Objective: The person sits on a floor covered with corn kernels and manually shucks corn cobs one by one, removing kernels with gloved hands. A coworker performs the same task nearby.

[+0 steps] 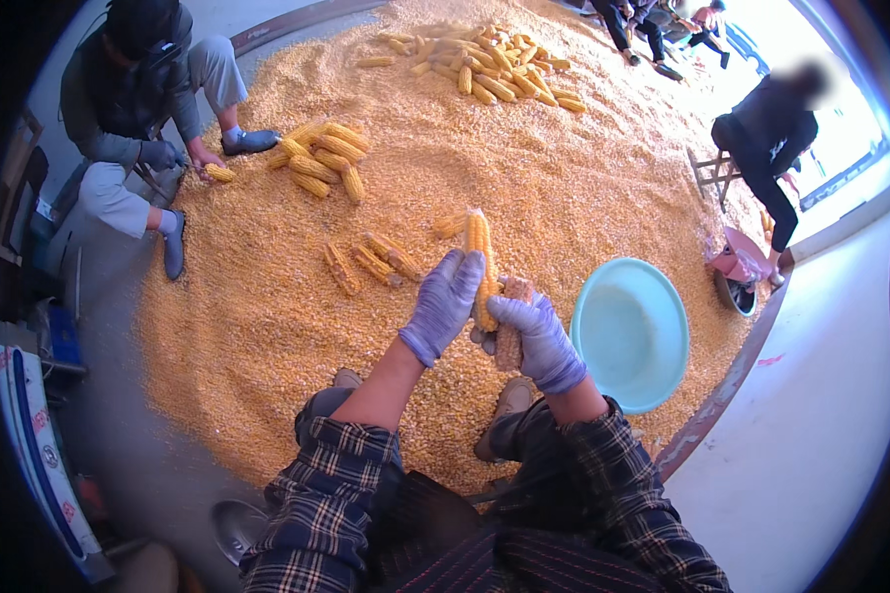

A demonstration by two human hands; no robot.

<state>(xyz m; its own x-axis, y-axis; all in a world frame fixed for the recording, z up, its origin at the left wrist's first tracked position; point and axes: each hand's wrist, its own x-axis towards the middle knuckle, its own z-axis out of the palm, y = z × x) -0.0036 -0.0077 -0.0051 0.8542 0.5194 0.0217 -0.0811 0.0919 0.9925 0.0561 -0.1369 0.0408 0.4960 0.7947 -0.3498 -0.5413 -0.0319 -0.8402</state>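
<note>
My left hand (445, 300), in a pale purple glove, is closed around an ear of corn (479, 241) held upright, its tip pointing away from me. My right hand (538, 337), gloved alike, grips a bare reddish corncob (513, 326) against the ear's right side. The right thumb lies on the lower part of the ear; some fingers are hidden behind. Just beyond the hands, several partly stripped ears of corn (377, 261) lie on a wide bed of loose kernels (267, 326). Another ear (449, 224) rests behind the held one, partly covered by it.
A light blue plastic basin (630, 333) sits right of my right hand. Piles of whole ears lie ahead (489, 63) and ahead-left (322, 159). One person (137, 111) sits at left holding an ear; another (767, 141) sits at right by a pink basin (742, 256). More people sit far back.
</note>
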